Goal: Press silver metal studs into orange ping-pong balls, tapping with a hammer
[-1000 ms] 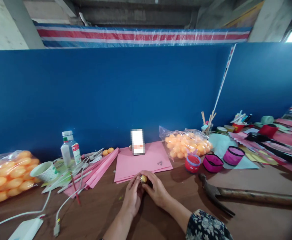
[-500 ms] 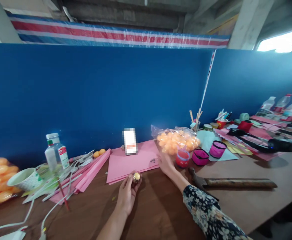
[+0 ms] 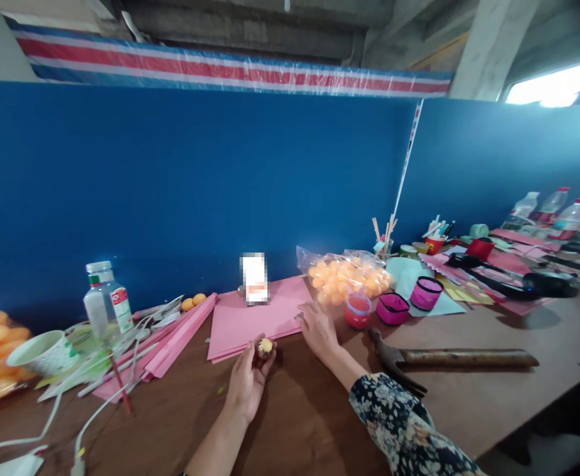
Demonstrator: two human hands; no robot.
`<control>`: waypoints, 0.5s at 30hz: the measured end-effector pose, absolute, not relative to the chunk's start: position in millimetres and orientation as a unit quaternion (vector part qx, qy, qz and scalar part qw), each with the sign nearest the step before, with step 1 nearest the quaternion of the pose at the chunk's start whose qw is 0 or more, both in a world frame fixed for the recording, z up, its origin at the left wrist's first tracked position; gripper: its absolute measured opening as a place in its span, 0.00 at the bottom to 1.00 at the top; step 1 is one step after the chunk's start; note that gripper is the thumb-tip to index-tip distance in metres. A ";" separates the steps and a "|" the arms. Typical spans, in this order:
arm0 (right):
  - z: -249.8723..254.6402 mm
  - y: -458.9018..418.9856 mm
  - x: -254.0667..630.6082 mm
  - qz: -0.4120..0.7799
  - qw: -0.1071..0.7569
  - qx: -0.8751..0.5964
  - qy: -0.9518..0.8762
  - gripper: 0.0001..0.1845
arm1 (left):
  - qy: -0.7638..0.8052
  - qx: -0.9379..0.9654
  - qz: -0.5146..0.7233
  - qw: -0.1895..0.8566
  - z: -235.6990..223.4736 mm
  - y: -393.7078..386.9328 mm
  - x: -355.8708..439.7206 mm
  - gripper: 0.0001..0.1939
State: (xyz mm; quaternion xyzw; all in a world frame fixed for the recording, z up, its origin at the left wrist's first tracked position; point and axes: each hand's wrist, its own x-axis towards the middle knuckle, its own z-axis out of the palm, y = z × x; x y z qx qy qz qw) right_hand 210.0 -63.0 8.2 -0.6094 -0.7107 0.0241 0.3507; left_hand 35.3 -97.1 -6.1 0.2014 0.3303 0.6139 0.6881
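My left hand (image 3: 248, 387) is closed, thumb and fingers round a small round ball (image 3: 264, 348), dark patterned at the sides with a pale yellow top. It is held just above the table at the front edge of the pink paper sheets (image 3: 250, 327). Over the right part of those sheets lies my right hand (image 3: 319, 330), palm down with its fingers stretched out. Its fingertips are at a few small dark pieces (image 3: 299, 317) on the paper, partly covering them. Behind the sheets stands a blurred white phone-like rectangle (image 3: 256, 279).
A claw hammer (image 3: 468, 358) lies right of my right arm. Beyond it are a red cup (image 3: 358, 312), two magenta fabric rings (image 3: 393, 309) and a bag of orange balls (image 3: 349, 277). Left are folded pink strips (image 3: 180, 337), white cables (image 3: 104, 413) and a glass bottle (image 3: 102, 301).
My right hand has moved left from the sheets' right edge, and its fingertips now reach the small dark pieces. The left hand still holds the ball. The view has shifted slightly.
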 end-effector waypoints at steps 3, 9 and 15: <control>15.1 -83.2 186.6 0.077 0.391 -0.483 -0.780 0.19 | 0.326 0.208 0.609 0.692 -9.3 -95.1 34.1 0.14; 3.5 -99.0 165.1 0.153 0.374 -0.411 -0.817 0.28 | 0.337 0.229 0.600 0.688 -12.9 -94.4 34.0 0.17; -5.1 -94.8 170.1 0.156 0.418 -0.454 -0.771 0.20 | 0.364 0.277 0.531 0.713 7.9 -104.9 32.7 0.22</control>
